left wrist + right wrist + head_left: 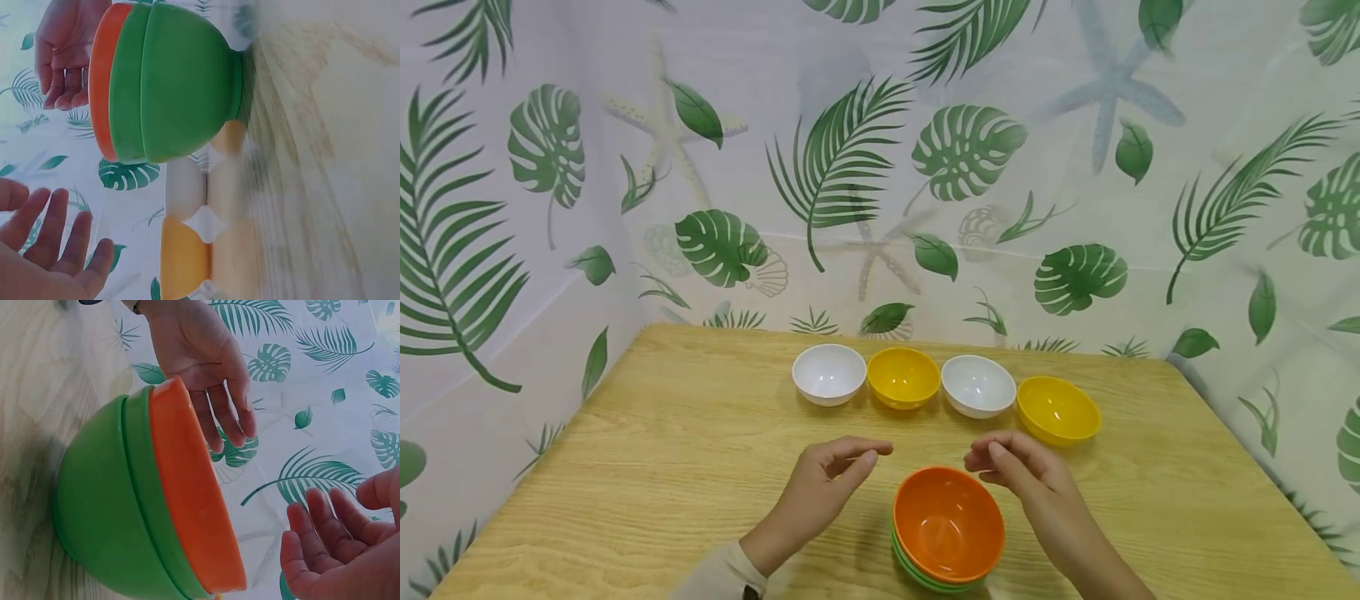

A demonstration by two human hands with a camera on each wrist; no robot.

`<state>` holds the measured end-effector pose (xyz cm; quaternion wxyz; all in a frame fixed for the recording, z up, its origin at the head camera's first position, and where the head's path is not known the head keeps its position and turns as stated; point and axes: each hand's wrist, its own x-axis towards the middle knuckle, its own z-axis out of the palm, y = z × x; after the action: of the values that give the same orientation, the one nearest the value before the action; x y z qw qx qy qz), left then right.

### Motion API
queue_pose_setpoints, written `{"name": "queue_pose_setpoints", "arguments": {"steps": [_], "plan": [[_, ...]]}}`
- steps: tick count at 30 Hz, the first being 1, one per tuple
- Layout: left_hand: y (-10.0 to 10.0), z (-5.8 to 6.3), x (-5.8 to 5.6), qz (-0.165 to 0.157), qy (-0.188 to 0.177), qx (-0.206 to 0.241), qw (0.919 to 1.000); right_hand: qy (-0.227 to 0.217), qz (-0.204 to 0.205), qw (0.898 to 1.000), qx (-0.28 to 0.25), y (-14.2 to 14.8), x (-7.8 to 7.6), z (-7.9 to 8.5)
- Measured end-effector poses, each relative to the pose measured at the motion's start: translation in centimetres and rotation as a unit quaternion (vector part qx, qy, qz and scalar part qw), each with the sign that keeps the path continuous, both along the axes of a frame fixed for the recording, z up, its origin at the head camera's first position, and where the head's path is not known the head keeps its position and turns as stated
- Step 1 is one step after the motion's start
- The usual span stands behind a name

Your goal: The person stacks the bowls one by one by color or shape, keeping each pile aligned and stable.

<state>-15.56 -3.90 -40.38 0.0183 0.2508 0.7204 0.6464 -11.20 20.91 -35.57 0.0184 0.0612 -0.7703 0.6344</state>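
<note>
An orange bowl (947,521) is nested on top of green bowls (187,81), the stack standing upright at the table's near side. My left hand (823,487) hovers to the left of the stack, fingers relaxed and holding nothing. On the other side my right hand (1037,492) hovers close by the orange rim, its fingers loosely bent with nothing in them. In the right wrist view, a gap shows between the right hand (344,544) and the orange bowl (194,487).
Behind the stack runs a row of bowls: a white bowl (829,377), a yellow bowl (903,380), another white bowl (978,388) and another yellow bowl (1058,412). They stand on the wooden table (647,450), with a leaf-patterned curtain (865,167) beyond its far edge.
</note>
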Motion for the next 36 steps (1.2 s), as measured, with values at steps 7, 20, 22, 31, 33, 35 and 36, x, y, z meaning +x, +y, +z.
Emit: {"name": "queue_pose_setpoints", "arguments": {"steps": [7,20,22,31,33,35,36], "plan": [[-1.7,0.2,-0.9,0.053,-0.062,0.081,0.9933,-0.013,0.015,0.999,-0.033,-0.8,-0.8,0.0],[-3.7,0.9,-2.4,0.116,-0.142,0.202,0.962,-0.092,0.063,0.982,-0.153,-2.2,-1.9,0.5],[-3.8,0.9,-2.5,0.122,-0.148,0.205,0.9598,-0.114,0.061,0.976,-0.174,-2.3,-2.1,0.7],[-4.4,0.3,-3.5,0.16,-0.168,0.198,0.9525,-0.163,0.061,0.946,-0.273,-3.0,-2.8,0.7],[-4.6,0.3,-3.7,0.167,-0.169,0.197,0.9511,-0.168,0.055,0.944,-0.277,-3.3,-2.9,0.7],[-4.8,0.4,-4.1,0.175,-0.17,0.193,0.9503,-0.171,0.046,0.945,-0.275,-3.5,-3.0,0.7],[-4.8,0.4,-4.3,0.176,-0.172,0.193,0.9497,-0.172,0.041,0.945,-0.274,-3.6,-3.1,0.8]]}}
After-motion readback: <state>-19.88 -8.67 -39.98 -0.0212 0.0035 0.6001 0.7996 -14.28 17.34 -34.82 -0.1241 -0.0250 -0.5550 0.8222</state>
